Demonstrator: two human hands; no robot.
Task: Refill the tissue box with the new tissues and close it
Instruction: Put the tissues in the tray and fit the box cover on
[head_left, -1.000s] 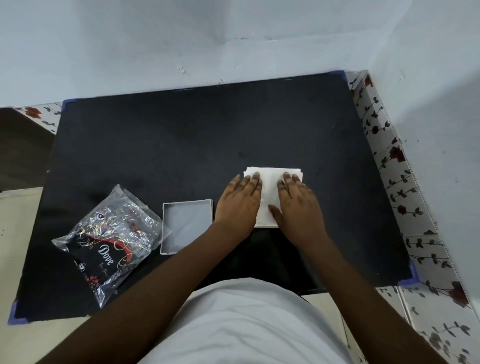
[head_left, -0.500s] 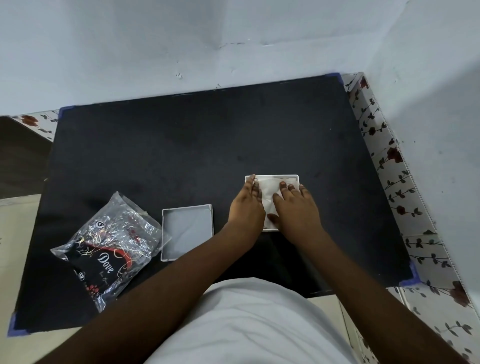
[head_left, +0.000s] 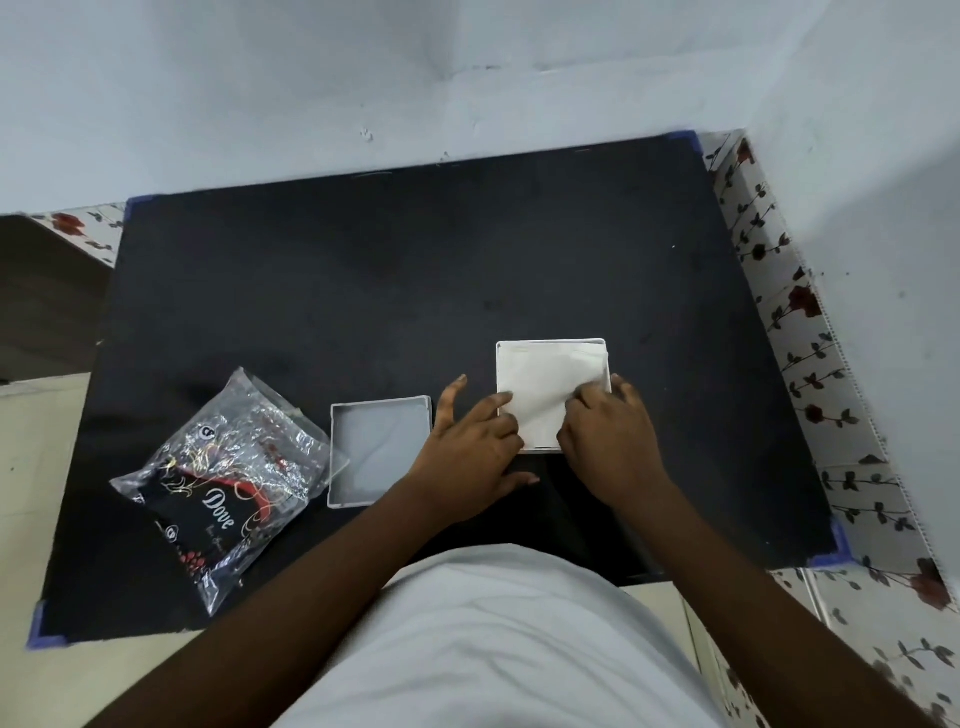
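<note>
Two hands: left hand (head_left: 470, 447) open, right hand (head_left: 608, 434) fingers down, pressing tissues (head_left: 545, 387) flat.
Tissue box (head_left: 550, 342): filled.
Lid (head_left: 382, 449): left of box, unused.

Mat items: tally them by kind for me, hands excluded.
Box, holding tissues: 1
Lid, lying open side up: 1
Plastic wrapper: 1
Total: 3
</note>
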